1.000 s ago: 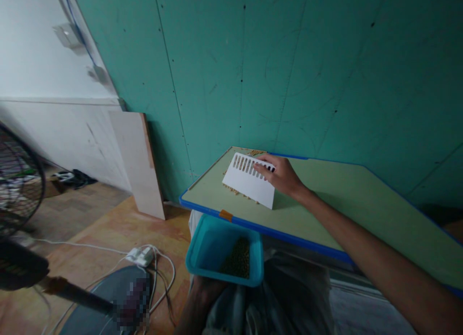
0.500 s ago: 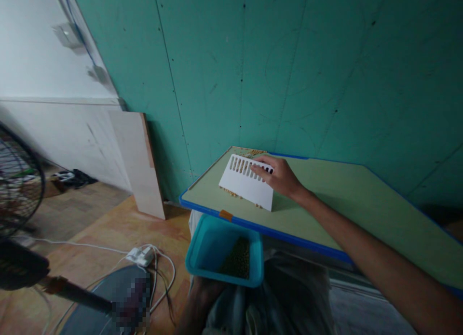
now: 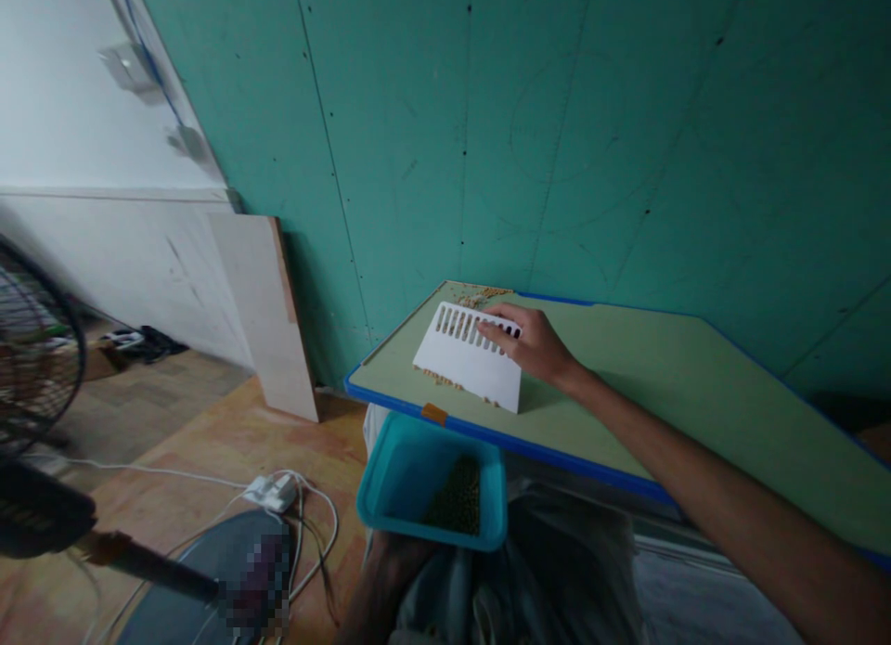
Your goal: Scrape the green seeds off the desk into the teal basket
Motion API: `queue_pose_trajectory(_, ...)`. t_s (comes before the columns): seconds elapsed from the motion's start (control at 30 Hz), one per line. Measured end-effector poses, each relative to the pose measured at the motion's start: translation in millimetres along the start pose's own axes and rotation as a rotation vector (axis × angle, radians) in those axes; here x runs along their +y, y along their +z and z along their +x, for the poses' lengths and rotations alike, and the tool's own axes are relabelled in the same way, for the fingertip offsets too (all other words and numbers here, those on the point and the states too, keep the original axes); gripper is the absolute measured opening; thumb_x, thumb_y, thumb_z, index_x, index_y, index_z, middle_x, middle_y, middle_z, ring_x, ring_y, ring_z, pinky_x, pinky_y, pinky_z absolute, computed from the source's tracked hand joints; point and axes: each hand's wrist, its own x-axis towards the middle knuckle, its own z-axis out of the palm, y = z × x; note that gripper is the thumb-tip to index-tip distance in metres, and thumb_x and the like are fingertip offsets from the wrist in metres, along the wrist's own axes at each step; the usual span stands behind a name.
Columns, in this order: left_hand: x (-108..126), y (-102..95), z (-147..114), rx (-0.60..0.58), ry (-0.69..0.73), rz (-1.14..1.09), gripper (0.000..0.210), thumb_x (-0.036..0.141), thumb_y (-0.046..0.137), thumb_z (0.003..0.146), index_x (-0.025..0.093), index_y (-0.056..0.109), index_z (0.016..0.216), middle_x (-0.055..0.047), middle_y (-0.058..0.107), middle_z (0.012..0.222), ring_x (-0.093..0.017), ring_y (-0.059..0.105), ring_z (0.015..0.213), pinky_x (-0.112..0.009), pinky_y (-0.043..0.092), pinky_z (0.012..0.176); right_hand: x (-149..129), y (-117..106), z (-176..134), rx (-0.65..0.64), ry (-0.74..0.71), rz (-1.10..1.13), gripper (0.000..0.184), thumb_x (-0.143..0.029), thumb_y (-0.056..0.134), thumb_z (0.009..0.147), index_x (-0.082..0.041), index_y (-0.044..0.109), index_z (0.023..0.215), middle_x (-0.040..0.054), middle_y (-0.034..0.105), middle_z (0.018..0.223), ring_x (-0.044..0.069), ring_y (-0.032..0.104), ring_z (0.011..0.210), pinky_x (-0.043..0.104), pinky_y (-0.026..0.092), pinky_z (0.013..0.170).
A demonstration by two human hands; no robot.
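Note:
My right hand (image 3: 533, 343) grips the slotted upper edge of a white plastic panel (image 3: 470, 367), which stands tilted on the table (image 3: 605, 394). Small tan beans or pellets (image 3: 438, 378) lie along the panel's lower edge, on the side nearest me. More of the same pellets are scattered at the table's far left corner, behind the panel. Below the table edge sits a turquoise plastic bin (image 3: 376, 483) holding a heap of dark greenish pellets (image 3: 456, 501). My left hand (image 3: 404, 548) is at the bin's near underside, its fingers hidden.
A blue rim (image 3: 577, 466) with an orange piece of tape (image 3: 434, 414) edges the table. Behind stands a green wall (image 3: 418, 144). At left are a fan (image 3: 34, 367), a power strip (image 3: 271, 492) with loose cords, and a leaning board (image 3: 261, 311).
My right hand has drawn the white panel slightly toward me and to the left, pellets moving along its lower edge. The bin is almost unmoved.

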Motion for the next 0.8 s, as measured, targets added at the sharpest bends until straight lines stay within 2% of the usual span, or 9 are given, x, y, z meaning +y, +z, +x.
queue_pose_trajectory(0.07, 0, 0.1, 0, 0.000, -0.003, -0.020, 0.047, 0.043, 0.096, 0.057, 0.014, 0.085, 0.092, -0.014, 0.080, 0.121, -0.037, 0.050, 0.146, -0.046, 0.040, 0.124, -1, 2, -1, 0.000, 0.006, 0.003, 0.033, -0.046, 0.065, 0.093, -0.018, 0.076, 0.104, 0.0058, 0.076, 0.085, 0.019, 0.066, 0.073, 0.029, 0.046, 0.062)
queue_pose_trajectory(0.2, 0, -0.5, 0, 0.022, 0.006, 0.010, 0.047, 0.044, 0.098, 0.051, 0.017, 0.085, 0.086, -0.012, 0.081, 0.120, -0.038, 0.051, 0.145, -0.048, 0.041, 0.123, -2, 7, -3, 0.002, 0.015, 0.009, 0.030, -0.044, 0.065, 0.094, -0.018, 0.075, 0.104, 0.0052, 0.075, 0.083, 0.019, 0.066, 0.073, 0.029, 0.046, 0.063)
queue_pose_trajectory(0.37, 0, -6.6, 0, 0.045, 0.011, 0.038, 0.059, 0.052, 0.097, 0.052, 0.014, 0.084, 0.095, -0.014, 0.082, 0.116, -0.038, 0.052, 0.144, -0.045, 0.041, 0.123, -7, 14, -5, -0.016, -0.006, 0.009, 0.029, -0.043, 0.064, 0.095, -0.018, 0.075, 0.103, 0.0050, 0.075, 0.086, 0.018, 0.066, 0.073, 0.028, 0.045, 0.062)
queue_pose_trajectory(0.5, -2, -9.4, 1, 0.054, 0.043, 0.041, 0.057, 0.055, 0.096, 0.053, 0.015, 0.085, 0.093, -0.013, 0.082, 0.117, -0.040, 0.048, 0.147, -0.049, 0.042, 0.122, -11, 17, -7, -0.016, -0.002, 0.007, 0.030, -0.043, 0.064, 0.095, -0.017, 0.075, 0.102, 0.0052, 0.075, 0.085, 0.018, 0.067, 0.074, 0.028, 0.044, 0.062)
queue_pose_trajectory(0.63, -3, -4.5, 0, 0.042, 0.077, 0.031, 0.057, 0.054, 0.094, 0.056, 0.015, 0.084, 0.096, -0.013, 0.081, 0.122, -0.040, 0.046, 0.148, -0.050, 0.045, 0.121, -13, 18, -8, -0.012, 0.010, -0.001, 0.029, -0.043, 0.063, 0.094, -0.018, 0.075, 0.101, 0.0056, 0.075, 0.085, 0.019, 0.068, 0.076, 0.028, 0.044, 0.061)
queue_pose_trajectory(0.8, -2, 3.7, -4, 0.076, 0.044, 0.057, 0.065, 0.051, 0.099, 0.048, 0.013, 0.084, 0.098, -0.013, 0.082, 0.116, -0.041, 0.047, 0.148, -0.046, 0.042, 0.123, -13, 17, -8, -0.002, 0.011, 0.006, 0.029, -0.044, 0.063, 0.094, -0.018, 0.075, 0.101, 0.0065, 0.075, 0.086, 0.020, 0.068, 0.078, 0.028, 0.045, 0.061)
